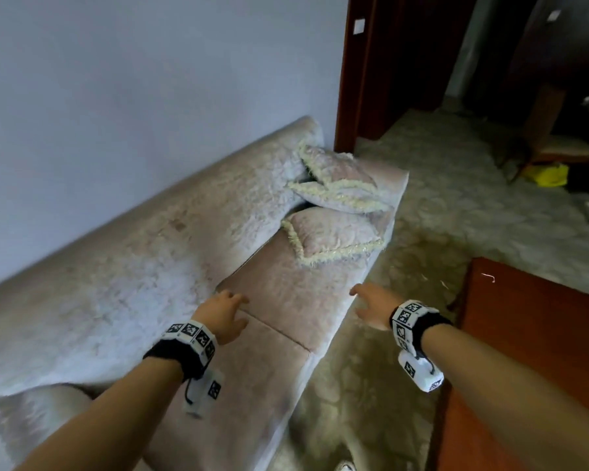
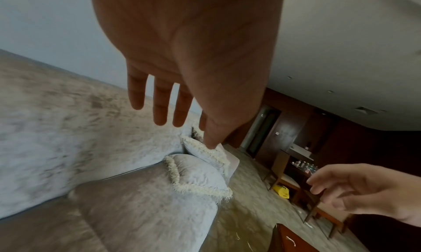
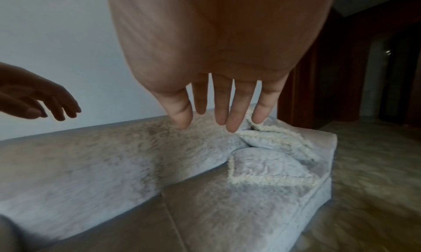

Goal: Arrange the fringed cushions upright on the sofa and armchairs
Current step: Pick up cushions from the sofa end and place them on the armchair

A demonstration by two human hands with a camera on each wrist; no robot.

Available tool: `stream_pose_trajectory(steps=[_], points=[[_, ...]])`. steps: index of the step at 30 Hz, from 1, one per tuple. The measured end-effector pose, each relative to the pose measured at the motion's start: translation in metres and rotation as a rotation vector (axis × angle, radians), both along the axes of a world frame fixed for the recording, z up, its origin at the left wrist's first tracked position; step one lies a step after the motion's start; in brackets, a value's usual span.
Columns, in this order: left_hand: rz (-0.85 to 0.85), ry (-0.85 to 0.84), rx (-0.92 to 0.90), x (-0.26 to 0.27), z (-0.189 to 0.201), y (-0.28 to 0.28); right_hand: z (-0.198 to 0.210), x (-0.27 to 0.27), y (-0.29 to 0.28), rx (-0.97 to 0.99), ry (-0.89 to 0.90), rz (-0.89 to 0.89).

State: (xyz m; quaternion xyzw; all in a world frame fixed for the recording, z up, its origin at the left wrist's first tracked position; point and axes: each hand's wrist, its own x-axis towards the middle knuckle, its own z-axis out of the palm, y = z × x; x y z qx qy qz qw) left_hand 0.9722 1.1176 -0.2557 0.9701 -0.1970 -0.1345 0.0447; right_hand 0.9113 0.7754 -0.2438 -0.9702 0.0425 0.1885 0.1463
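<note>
Both hands, left hand and right hand, reach forward with grip released, holding nothing. Three fringed cushions lie flat and overlapping at the sofa far end. Risk: lifting one may drag its neighbour onto the carpet. Wooden desk crowds the right side.

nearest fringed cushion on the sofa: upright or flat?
Flat. The nearest cushion lies face-up on the sofa seat, not propped against the backrest. Neither hand touches it.
</note>
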Motion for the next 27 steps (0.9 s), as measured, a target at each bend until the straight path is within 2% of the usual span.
stream_pose_trajectory(steps=[4,9,17,22,27], points=[[-0.021,0.027,-0.033,0.085,-0.005,-0.061,-0.004,0.065,-0.062,0.014,-0.007,-0.078],[-0.006,0.049,-0.092,0.165,-0.013,-0.129,0.002,0.145,-0.118,0.016,-0.023,-0.097],[0.026,0.137,-0.140,0.312,-0.037,-0.200,-0.013,0.279,-0.185,0.004,0.015,-0.085],[0.006,0.204,-0.205,0.407,-0.049,-0.260,-0.015,0.347,-0.238,0.033,0.045,-0.166],[-0.040,0.272,-0.220,0.474,-0.060,-0.320,-0.019,0.400,-0.292,0.062,0.017,-0.206]])
